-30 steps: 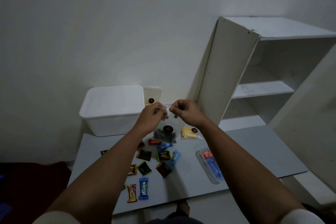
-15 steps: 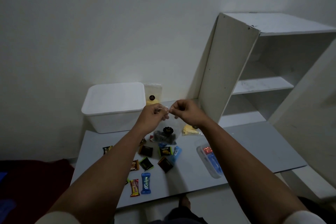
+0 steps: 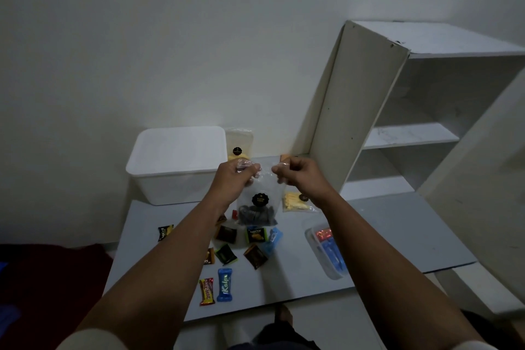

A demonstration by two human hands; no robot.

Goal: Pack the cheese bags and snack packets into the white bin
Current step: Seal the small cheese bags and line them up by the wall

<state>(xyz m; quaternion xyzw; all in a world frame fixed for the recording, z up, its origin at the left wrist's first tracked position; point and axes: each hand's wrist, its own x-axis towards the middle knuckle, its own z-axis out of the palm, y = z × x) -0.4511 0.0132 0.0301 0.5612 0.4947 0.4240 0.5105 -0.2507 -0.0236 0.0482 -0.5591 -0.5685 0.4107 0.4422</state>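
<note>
A clear bag with dark pieces at the bottom and a black round sticker hangs above the table. My left hand and my right hand each pinch a top corner of it. The white bin stands at the back left of the grey table. A bag of yellow cheese leans against the wall beside the bin. Another cheese bag lies flat below my right hand. Several small snack packets lie scattered near the table's front.
A clear plastic tray with red and blue items lies at the right front of the table. A white shelf unit stands at the back right. Dark red cloth covers the floor to the left.
My hands have drawn apart at the bag's top, spreading it wider. The bag hangs lower in view, with its sticker and dark contents showing fully.
</note>
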